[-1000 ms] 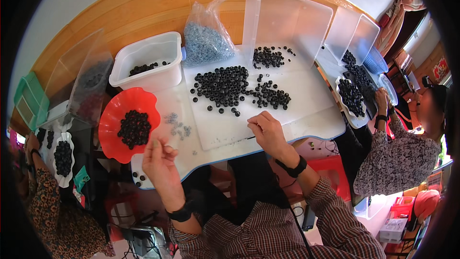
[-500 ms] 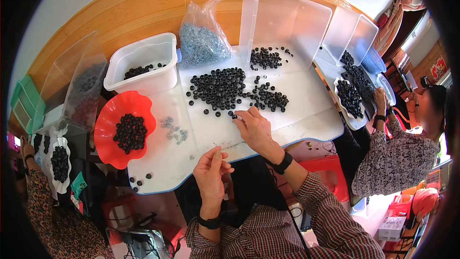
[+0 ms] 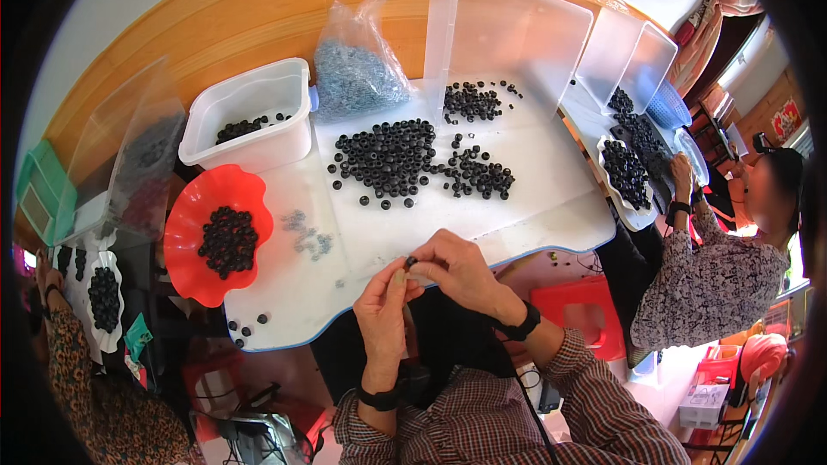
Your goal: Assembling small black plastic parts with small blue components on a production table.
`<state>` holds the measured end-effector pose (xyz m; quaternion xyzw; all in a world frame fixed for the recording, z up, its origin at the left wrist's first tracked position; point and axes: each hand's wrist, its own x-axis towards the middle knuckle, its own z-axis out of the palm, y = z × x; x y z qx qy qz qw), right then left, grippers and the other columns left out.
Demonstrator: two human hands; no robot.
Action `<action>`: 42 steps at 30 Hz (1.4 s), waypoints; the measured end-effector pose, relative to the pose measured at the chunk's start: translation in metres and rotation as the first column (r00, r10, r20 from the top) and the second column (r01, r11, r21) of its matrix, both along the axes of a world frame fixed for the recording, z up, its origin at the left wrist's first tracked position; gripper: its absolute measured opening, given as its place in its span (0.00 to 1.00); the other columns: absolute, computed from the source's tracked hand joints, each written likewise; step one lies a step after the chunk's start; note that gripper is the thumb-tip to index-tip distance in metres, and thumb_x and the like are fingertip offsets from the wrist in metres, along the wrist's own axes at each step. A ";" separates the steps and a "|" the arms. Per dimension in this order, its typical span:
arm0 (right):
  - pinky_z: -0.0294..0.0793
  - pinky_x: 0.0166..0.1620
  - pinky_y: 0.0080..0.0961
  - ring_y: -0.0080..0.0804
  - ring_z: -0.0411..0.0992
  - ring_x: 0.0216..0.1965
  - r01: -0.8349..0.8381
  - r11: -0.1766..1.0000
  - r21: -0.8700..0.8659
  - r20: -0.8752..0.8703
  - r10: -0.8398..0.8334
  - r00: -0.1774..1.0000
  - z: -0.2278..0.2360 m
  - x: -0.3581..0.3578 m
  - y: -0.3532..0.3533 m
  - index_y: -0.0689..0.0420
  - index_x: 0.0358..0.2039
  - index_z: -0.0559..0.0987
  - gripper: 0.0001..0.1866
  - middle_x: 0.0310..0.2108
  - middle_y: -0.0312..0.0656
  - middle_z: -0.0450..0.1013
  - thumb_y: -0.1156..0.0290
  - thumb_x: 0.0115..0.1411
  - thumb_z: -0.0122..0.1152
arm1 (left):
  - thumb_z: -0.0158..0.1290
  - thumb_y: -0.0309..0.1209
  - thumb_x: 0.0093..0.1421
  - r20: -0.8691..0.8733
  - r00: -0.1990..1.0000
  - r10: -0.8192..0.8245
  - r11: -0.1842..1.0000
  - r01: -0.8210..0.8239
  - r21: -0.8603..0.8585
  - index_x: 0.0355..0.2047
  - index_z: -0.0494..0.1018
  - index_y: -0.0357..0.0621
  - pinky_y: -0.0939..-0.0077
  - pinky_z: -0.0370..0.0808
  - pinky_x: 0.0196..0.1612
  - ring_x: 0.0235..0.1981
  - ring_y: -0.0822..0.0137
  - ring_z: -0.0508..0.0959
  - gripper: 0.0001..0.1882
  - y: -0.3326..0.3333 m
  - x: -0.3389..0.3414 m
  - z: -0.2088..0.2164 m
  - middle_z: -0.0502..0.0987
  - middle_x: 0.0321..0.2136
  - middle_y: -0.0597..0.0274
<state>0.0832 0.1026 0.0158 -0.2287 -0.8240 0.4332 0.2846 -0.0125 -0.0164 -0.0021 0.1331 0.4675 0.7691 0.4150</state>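
Both hands meet at the near edge of the white counter: the right hand pinches a small black bead in its fingertips, and the left hand closes thumb and fingers just below it. Left of them, a red scalloped bowl holds black beads. Farther on, a loose bead pile lies on the counter. Beyond, a white tub holds a few beads, beside a clear bag of grey pieces.

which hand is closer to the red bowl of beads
Left. The left hand is at the table's near edge, right of the red bowl, with bare white tabletop between them. The right hand meets it at a small black bead but lies farther right.
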 end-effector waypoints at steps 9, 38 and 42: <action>0.72 0.29 0.30 0.38 0.72 0.26 -0.082 0.990 0.114 -0.041 0.087 0.995 0.009 0.012 -0.012 0.61 0.36 0.79 0.07 0.29 0.43 0.70 0.76 0.55 0.62 | 0.51 0.24 0.65 0.035 0.999 -0.021 0.999 0.020 0.038 0.48 0.74 0.32 0.79 0.80 0.38 0.31 0.71 0.78 0.13 0.002 0.003 -0.005 0.79 0.35 0.56; 0.71 0.28 0.28 0.37 0.72 0.25 0.028 0.973 0.227 0.069 -0.045 0.997 0.006 -0.027 0.005 0.58 0.32 0.80 0.04 0.28 0.43 0.70 0.77 0.54 0.63 | 0.50 0.24 0.65 0.151 0.888 -0.435 0.866 0.366 0.342 0.46 0.74 0.28 0.74 0.82 0.34 0.28 0.68 0.80 0.13 -0.030 -0.004 -0.009 0.78 0.35 0.50; 0.72 0.29 0.27 0.35 0.72 0.25 -0.105 0.970 0.219 0.016 0.104 0.994 -0.006 -0.045 -0.019 0.57 0.32 0.81 0.04 0.29 0.41 0.70 0.76 0.54 0.64 | 0.53 0.25 0.63 -0.025 0.883 -0.468 0.842 0.454 0.293 0.43 0.76 0.29 0.75 0.80 0.30 0.26 0.67 0.80 0.11 -0.045 -0.009 0.009 0.78 0.32 0.50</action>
